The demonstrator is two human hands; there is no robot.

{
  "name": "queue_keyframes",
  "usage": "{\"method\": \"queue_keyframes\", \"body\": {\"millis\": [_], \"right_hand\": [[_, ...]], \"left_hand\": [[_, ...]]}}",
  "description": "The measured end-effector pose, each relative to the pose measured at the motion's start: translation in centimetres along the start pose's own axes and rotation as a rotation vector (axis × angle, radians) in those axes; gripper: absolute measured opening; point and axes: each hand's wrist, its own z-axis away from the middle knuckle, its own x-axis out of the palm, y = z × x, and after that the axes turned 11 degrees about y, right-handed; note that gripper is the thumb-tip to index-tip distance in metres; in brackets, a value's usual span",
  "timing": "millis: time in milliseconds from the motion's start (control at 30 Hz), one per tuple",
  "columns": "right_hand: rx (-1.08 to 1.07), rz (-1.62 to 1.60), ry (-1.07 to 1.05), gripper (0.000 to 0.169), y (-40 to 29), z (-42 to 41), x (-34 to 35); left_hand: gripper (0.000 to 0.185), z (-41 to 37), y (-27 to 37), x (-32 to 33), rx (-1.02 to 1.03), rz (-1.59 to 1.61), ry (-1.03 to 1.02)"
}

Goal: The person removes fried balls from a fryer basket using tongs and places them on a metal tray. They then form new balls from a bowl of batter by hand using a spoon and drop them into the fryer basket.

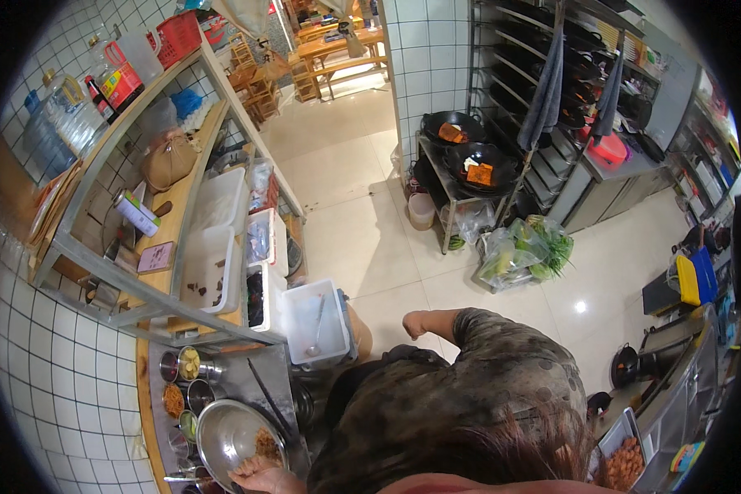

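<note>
My left hand (pixel 260 474) reaches over the near side of a steel mixing bowl (pixel 231 426), beside brown, shredded-looking food (pixel 267 446). Its fingertips are too small and blurred to show a grip. Held out over the tiled floor is my right hand (pixel 415 325), fingers curled together with nothing seen in them. Long dark chopsticks (pixel 268 395) lie on the metal counter (pixel 238 364) beyond the bowl. Along the wall stand small metal containers, one with yellow slices (pixel 189 363), another with orange-brown shreds (pixel 173 400).
A white plastic tub (pixel 317 293) with a ladle (pixel 317 327) stands beside the counter's end. A metal-framed shelf (pixel 207 318) holds bins and bottles. Two black woks (pixel 485 170) with food sit on a rack; bagged greens (pixel 522 253) lie near it. A tray (pixel 623 464) of brown pieces is at lower right.
</note>
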Motion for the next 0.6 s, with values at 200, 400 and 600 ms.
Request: {"method": "queue_keyframes", "body": {"millis": [200, 400, 600], "right_hand": [[0.068, -0.080, 0.010, 0.029, 2.2, 1.0, -1.0], [0.338, -0.067, -0.191, 0.036, 7.6, 4.0, 2.6], [0.321, 0.009, -0.137, 0.035, 8.3, 2.6, 3.7]], "left_hand": [[0.036, -3.2, -1.2, -3.9, -0.004, -0.024, 0.009], [0.037, -2.4, -1.4, -4.6, -0.044, 0.003, 0.074], [0.037, -0.6, -2.1, -3.1, 0.037, -0.026, 0.122]]}}
